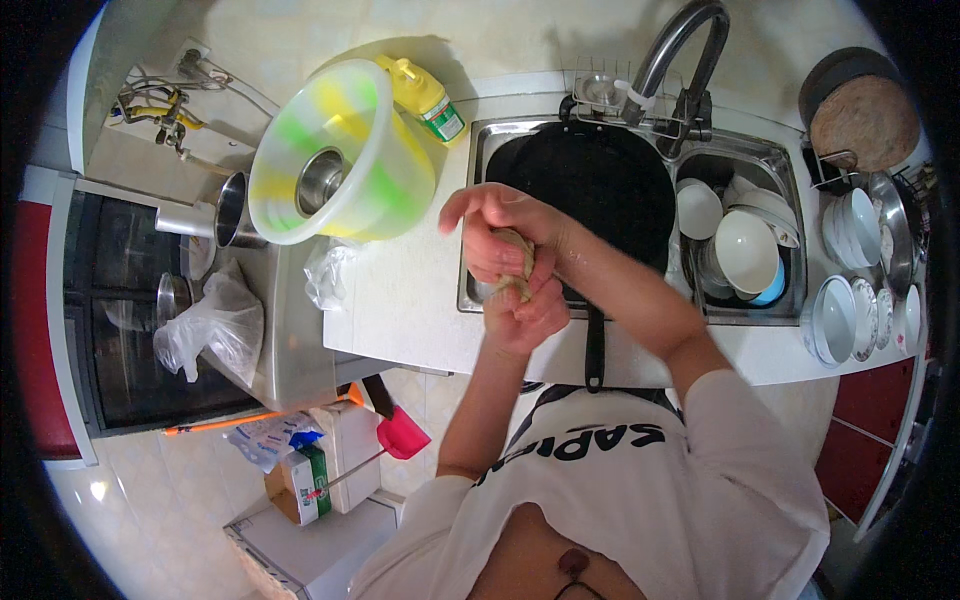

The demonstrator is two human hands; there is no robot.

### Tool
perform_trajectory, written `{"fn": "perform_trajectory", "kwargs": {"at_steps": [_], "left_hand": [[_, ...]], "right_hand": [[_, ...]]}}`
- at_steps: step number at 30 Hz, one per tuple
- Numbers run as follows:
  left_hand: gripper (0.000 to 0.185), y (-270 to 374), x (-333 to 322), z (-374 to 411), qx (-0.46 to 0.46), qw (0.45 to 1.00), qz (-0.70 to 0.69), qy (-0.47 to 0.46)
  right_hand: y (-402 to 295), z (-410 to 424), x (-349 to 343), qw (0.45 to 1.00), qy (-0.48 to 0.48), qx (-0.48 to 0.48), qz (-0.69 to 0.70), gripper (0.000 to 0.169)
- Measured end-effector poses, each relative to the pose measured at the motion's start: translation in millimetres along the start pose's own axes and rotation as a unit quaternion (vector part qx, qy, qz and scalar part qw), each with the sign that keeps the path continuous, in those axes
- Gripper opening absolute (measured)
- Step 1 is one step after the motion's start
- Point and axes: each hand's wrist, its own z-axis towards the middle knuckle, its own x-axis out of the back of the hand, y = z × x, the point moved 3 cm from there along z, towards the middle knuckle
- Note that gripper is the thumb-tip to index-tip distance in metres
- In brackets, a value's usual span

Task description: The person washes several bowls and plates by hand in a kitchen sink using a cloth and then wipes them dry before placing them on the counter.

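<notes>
A beige, crumpled cloth or scrubbing pad (517,286) is squeezed between both hands; most of it is hidden by the fingers. My left hand (527,321) closes around its lower end. Above that, my right hand (504,232) wraps the upper part, index finger stretched out to the left. Both hands are over the left rim of the steel double sink (474,217). A big black pan (592,172) fills the left basin, and its long handle (595,349) reaches over the front edge of the counter. The gooseneck faucet (686,45) rises behind the sink.
White bowls (746,251) are piled in the right basin. More bowls (832,319) and plates stand at the right. Left of the sink are a yellow pump bottle (427,97), a tilted plastic tub (412,172) with a metal bowl (319,180) inside, and a plastic bag (326,274).
</notes>
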Motion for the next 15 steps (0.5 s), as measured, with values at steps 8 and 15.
{"fn": "perform_trajectory", "kwargs": {"at_steps": [8, 15], "left_hand": [[0.018, 33, 28, -16, 0.231, 0.913, 0.156, 0.297], [0.019, 35, 121, -40, 0.149, 0.852, 0.301, 0.403]], "right_hand": [[8, 1, 26, 0.896, 0.229, -0.198, -0.325, 0.037], [52, -12, 99, 0.753, 0.362, -0.128, -0.534, 0.037]]}}
